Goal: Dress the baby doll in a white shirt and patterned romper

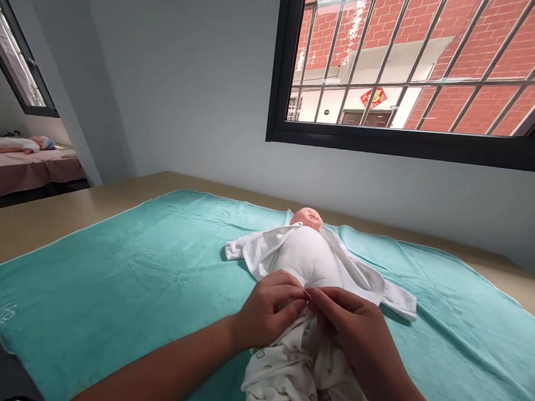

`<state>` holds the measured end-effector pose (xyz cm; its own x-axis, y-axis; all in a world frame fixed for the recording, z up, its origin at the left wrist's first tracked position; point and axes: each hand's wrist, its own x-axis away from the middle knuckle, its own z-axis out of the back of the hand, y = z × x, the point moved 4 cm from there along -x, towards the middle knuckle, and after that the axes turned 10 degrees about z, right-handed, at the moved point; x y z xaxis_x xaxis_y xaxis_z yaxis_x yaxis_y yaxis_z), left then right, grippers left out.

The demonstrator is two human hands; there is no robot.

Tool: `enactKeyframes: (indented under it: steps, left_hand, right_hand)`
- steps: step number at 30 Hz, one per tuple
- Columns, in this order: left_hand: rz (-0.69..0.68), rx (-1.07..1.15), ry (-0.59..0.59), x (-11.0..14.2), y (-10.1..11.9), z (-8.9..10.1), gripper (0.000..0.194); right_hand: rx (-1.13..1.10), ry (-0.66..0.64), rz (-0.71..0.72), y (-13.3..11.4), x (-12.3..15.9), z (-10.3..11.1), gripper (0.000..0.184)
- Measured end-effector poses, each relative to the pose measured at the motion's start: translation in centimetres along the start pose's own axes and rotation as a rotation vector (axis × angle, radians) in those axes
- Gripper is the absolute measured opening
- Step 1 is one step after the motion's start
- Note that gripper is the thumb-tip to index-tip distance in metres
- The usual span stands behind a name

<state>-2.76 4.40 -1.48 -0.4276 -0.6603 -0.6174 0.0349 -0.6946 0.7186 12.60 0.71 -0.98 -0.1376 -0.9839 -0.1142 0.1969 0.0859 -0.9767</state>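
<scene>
Head camera: left hand (273, 305) and right hand (356, 321) pinch, fingertips meeting, at the waist of the patterned trousers (280, 375) on a doll (308, 252), lower centre of the frame; what they grasp is too small to tell. The doll lies face-up on a green blanket (129, 276).

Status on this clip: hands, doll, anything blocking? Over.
Left hand and right hand together at waist of doll, grip details hidden. Doll face-up on teal blanket, white jacket spread open. Hands partly block waist from view.

My left hand (269, 307) and right hand (359, 326) are bare; so are my forearms (164, 370), which narrow toward the wrists (234, 334).
</scene>
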Motion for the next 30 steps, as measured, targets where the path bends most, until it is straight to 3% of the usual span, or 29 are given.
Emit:
enactKeyframes:
  steps: [9, 16, 24, 30]
  left_hand:
    - [0.111, 0.002, 0.044, 0.21, -0.91, -0.02, 0.015]
    - [0.086, -0.018, 0.035, 0.52, -0.94, -0.25, 0.017]
    - [0.182, -0.035, -0.035, 0.21, -0.93, -0.52, 0.022]
    - [0.066, -0.231, -0.060, 0.30, -0.66, -0.68, 0.026]
  right_hand:
    - [-0.160, -0.037, -0.005, 0.83, 0.17, -0.57, 0.040]
    - [-0.161, -0.045, -0.021, 0.62, 0.22, -0.89, 0.040]
    - [-0.114, -0.081, 0.034, 0.73, 0.22, -0.86, 0.038]
    - [-0.076, -0.139, 0.004, 0.93, -0.12, -0.58, 0.033]
